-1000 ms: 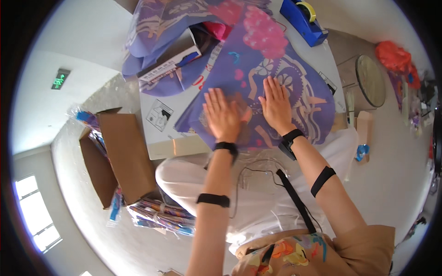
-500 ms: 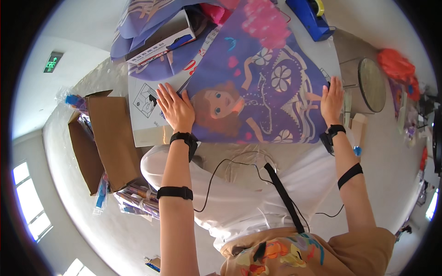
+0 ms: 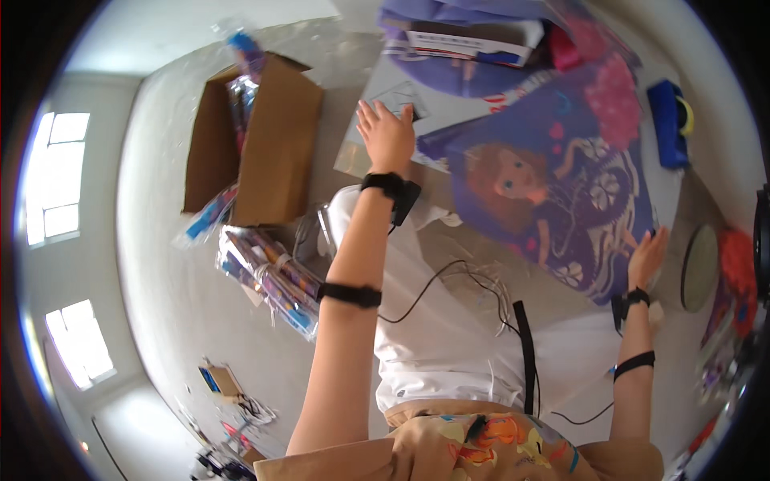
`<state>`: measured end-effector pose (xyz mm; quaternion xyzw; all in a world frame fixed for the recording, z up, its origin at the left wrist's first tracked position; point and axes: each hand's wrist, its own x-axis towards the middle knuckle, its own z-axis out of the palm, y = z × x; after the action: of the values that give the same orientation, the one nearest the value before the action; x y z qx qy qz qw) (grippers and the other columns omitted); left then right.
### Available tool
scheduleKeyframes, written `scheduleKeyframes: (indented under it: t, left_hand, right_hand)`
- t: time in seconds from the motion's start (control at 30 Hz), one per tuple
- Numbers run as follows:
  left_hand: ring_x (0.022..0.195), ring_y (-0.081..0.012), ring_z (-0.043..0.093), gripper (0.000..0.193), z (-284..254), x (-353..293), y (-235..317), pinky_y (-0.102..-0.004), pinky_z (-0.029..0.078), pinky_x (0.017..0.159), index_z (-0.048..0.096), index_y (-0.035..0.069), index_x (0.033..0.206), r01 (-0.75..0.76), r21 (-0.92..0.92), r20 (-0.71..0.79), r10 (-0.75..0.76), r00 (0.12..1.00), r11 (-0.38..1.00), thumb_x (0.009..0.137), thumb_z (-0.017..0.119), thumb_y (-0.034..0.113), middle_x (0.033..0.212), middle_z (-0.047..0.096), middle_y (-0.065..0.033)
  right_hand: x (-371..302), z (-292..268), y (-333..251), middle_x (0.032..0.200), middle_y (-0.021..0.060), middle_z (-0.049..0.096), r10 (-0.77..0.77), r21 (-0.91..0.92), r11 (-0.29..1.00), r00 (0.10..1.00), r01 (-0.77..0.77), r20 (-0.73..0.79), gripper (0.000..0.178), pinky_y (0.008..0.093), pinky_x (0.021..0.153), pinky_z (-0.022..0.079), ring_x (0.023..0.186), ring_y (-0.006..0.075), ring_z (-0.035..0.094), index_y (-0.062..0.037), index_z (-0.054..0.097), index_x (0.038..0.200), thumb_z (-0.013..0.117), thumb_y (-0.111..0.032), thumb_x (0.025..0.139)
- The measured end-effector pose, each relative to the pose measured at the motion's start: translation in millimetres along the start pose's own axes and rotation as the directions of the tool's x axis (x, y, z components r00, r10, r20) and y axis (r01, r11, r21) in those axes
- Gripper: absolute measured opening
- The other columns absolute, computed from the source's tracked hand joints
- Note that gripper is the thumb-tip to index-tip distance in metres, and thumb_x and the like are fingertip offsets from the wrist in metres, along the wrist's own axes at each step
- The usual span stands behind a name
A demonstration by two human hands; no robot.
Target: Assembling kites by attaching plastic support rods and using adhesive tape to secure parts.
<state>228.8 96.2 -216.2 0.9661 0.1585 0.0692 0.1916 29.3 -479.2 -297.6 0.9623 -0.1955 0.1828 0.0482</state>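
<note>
A purple sheet (image 3: pixel 513 216) printed with a cartoon figure lies over a white printed board (image 3: pixel 441 108) in front of me. My left hand (image 3: pixel 389 138) is off the sheet, over the board's left part, with fingers stretched and nothing held. At the sheet's lower right edge is my right hand (image 3: pixel 648 258), its fingers extended; whether it touches the sheet I cannot tell. Toward the far side, more purple printed material (image 3: pixel 481 76) lies folded around a white box (image 3: pixel 473 44).
On the left, an open cardboard box (image 3: pixel 281 144) stands with plastic-wrapped items, and wrapped bundles (image 3: pixel 273 276) lie on the floor below it. A blue tape dispenser (image 3: pixel 667 124) sits at the board's right. Beyond it are a round stool (image 3: pixel 700 268) and red material (image 3: pixel 736 272).
The view has turned left, so everything appears shifted right. My left hand has lifted off the sheet's left edge and moved left. My right hand stays by the right edge.
</note>
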Motion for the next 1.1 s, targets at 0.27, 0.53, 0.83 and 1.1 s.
scheduleKeyframes:
  t: [0.27,0.53,0.83,1.1]
  left_hand:
    - [0.089,-0.0285,0.069,0.019,-129.8,-4.6,-202.9,-0.0362,0.054,0.079,0.071,0.001,0.100,-0.156,-0.392,-0.187,0.087,0.978,0.907,0.083,0.063,0.007,0.096,0.071,-0.0156]
    - [0.097,-0.0338,0.066,0.027,28.1,-87.8,-238.7,-0.0417,0.053,0.083,0.072,0.009,0.102,0.306,-0.304,0.249,-0.235,0.940,0.902,0.076,0.064,0.012,0.102,0.070,-0.0154]
    - [0.087,-0.0342,0.066,0.018,70.8,-104.7,-235.8,-0.0453,0.052,0.070,0.070,0.012,0.088,0.093,-0.202,0.001,-0.095,0.996,0.975,0.085,0.054,0.020,0.090,0.068,-0.0134]
    - [0.090,-0.0316,0.066,0.019,55.8,-98.3,-233.0,-0.0406,0.052,0.076,0.071,0.014,0.097,0.037,-0.135,0.063,-0.029,0.998,0.990,0.084,0.057,0.016,0.098,0.068,-0.0083]
  right_hand:
    - [26.0,25.6,87.6,0.146,0.0278,0.038,0.083,0.100,0.992,0.996,-0.081,-0.016,0.069,0.0448,0.112,0.030,0.136,0.0402,0.037,0.0076,0.035,0.143,0.042,-0.048,0.101]
    - [-35.2,-63.5,3.9,0.142,0.0246,0.044,0.220,0.496,0.848,0.975,-0.189,-0.005,0.061,0.0428,0.110,0.034,0.132,0.0364,0.043,0.0070,0.038,0.140,0.047,-0.040,0.102]
    - [-150.2,-192.9,-177.0,0.131,0.0145,0.055,-0.138,0.735,0.660,0.938,-0.152,0.317,0.041,0.0333,0.094,0.046,0.101,0.0210,0.063,-0.0020,0.042,0.139,0.051,-0.016,0.101]
    - [-149.5,-218.4,-216.1,0.121,0.0161,0.059,-0.208,0.801,0.545,0.885,-0.249,0.417,0.043,0.0362,0.093,0.047,0.090,0.0212,0.067,-0.0010,0.041,0.137,0.054,-0.009,0.097]
